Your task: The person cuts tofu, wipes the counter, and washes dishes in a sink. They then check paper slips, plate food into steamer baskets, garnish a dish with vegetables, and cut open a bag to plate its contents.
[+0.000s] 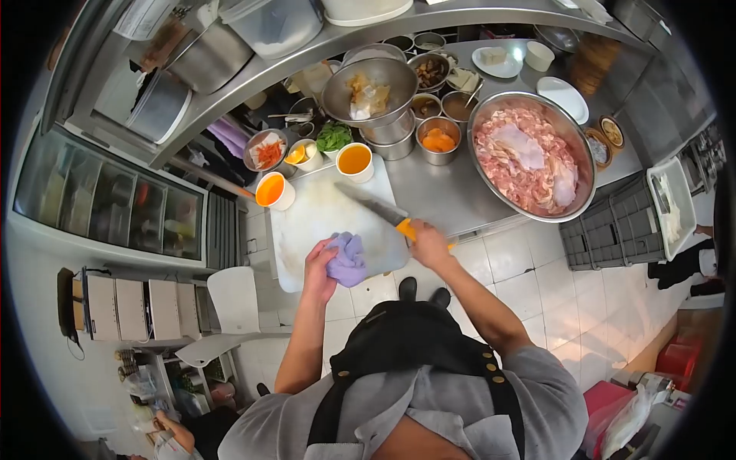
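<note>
My left hand (319, 270) is closed on a bunched purple cloth (348, 261) above the near part of a white cutting board (307, 222). In my right hand (429, 244) is a kitchen knife (376, 205) with a yellow handle, its blade pointing up and left over the board. Two white cups of orange liquid stand at the board's far side: one cup (275, 192) at the left corner, the other cup (355, 162) nearer the middle. A bunch of green leaves (334, 136) lies just behind them.
A large steel bowl of raw meat (529, 157) stands on the right of the counter. Behind the board are a steel bowl (369, 92) on a pot, a pot of orange contents (438, 141) and several small containers. A shelf (322, 50) arches overhead. A person's arm (176, 433) shows lower left.
</note>
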A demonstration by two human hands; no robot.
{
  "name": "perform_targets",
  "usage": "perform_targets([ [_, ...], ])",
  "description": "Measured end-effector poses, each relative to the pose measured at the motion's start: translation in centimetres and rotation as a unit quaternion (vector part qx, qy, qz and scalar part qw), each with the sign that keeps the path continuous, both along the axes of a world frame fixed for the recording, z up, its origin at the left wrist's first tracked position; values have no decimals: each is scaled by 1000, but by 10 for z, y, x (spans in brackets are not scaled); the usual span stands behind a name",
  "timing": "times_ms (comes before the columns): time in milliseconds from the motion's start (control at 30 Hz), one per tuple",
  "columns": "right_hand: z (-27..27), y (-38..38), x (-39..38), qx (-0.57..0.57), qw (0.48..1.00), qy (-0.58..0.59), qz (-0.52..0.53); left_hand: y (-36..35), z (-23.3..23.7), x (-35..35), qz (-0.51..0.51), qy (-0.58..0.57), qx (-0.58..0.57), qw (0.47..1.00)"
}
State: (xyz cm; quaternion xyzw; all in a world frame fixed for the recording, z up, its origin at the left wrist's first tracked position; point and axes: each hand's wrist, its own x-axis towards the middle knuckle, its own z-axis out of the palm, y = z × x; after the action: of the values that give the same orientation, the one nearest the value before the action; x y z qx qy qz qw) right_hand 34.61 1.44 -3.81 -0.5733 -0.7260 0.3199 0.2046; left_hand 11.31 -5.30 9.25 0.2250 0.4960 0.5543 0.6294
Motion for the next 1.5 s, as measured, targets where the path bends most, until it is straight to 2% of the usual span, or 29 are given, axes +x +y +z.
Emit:
perform_targets([
  [67, 13, -3, -26, -6, 1000, -16, 10, 24, 9, 11, -52, 83, 36, 995],
  [133, 29, -3, -48, 163, 985, -50, -26, 71, -1, 41, -79, 185, 86, 976],
  [167, 38, -4, -42, 165, 984, -54, -31, 103, -23, 54, -84, 324, 166, 928],
  [233, 51, -12, -20, 221, 960, 76, -151, 164, -47, 93, -62, 538, 287, 790],
  [300, 44, -24, 21, 199, 958, 100, -182, 203, -63, 134, -121, 669, 221, 700],
  [333, 41, -28, 38, 177, 954, 132, -202, 209, -69, 142, -128, 662, 229, 702],
  [400, 33, -14, 58, 179, 950, 118, -226, 217, -77, 155, -279, 698, 58, 656],
  [433, 27, -2, 64, 180, 947, 112, -242, 220, -101, 155, -247, 686, 91, 679],
  [500, 12, 32, 64, 225, 941, 71, -243, 216, -132, 153, -286, 672, 147, 667],
  [600, 27, 62, 47, 274, 932, -24, -237, 207, -120, 148, -315, 650, 199, 662],
  [667, 33, 72, 39, 272, 930, -74, -235, 200, -110, 124, -254, 542, 220, 770],
  [733, 23, 86, 35, 213, 940, -168, -207, 168, -65, 105, -227, 521, 255, 782],
  [800, -7, 103, 57, 63, 949, -193, -240, 148, -54, 75, -304, 454, 262, 796],
  [867, 29, 70, 94, -69, 952, -229, -192, 122, -36, 46, -328, 407, 218, 824],
  [900, 49, 41, 109, -68, 953, -215, -201, 110, -35, 31, -333, 404, 217, 824],
  [967, 55, 25, 116, -63, 953, -210, -211, 94, -37, 14, -345, 277, 112, 890],
  [1033, 27, 40, 102, 15, 928, -155, -339, 87, -33, 28, -376, 238, 108, 889],
  [1067, 12, 52, 87, 14, 926, -156, -344, 82, -33, 40, -410, 201, 97, 885],
  [1100, -2, 69, 69, 175, 890, -255, -335, 80, -38, 53, -456, 177, 111, 865],
  [1133, -10, 81, 64, 332, 820, -347, -310, 75, -38, 63, -459, 174, 117, 863],
  [1200, -16, 77, 82, 338, 815, -359, -303, 64, -30, 71, -583, 267, 138, 754],
  [1233, -18, 67, 93, 337, 815, -369, -294, 56, -26, 61, -590, 267, 144, 748],
  [1267, -10, 44, 107, 170, 888, -290, -312, 46, -22, 43, -596, 205, 111, 768],
  [1300, 7, 21, 124, 5, 923, -198, -330, 46, -22, 38, -606, 142, 84, 778],
  [1333, 26, 1, 127, -20, 928, -160, -337, 49, -28, 49, -624, 136, 102, 763],
  [1367, 33, -23, 117, -52, 933, -121, -336, 44, -39, 59, -500, 212, 218, 811],
  [1400, 28, -34, 100, -61, 949, 20, -310, 39, -52, 69, -348, 279, 319, 836],
  [1467, 81, -51, 40, -84, 936, 289, -184, 64, -77, 107, -330, 298, 316, 838],
  [1500, 99, -61, 30, -19, 930, 309, -197, 83, -84, 116, -337, 282, 296, 848],
])
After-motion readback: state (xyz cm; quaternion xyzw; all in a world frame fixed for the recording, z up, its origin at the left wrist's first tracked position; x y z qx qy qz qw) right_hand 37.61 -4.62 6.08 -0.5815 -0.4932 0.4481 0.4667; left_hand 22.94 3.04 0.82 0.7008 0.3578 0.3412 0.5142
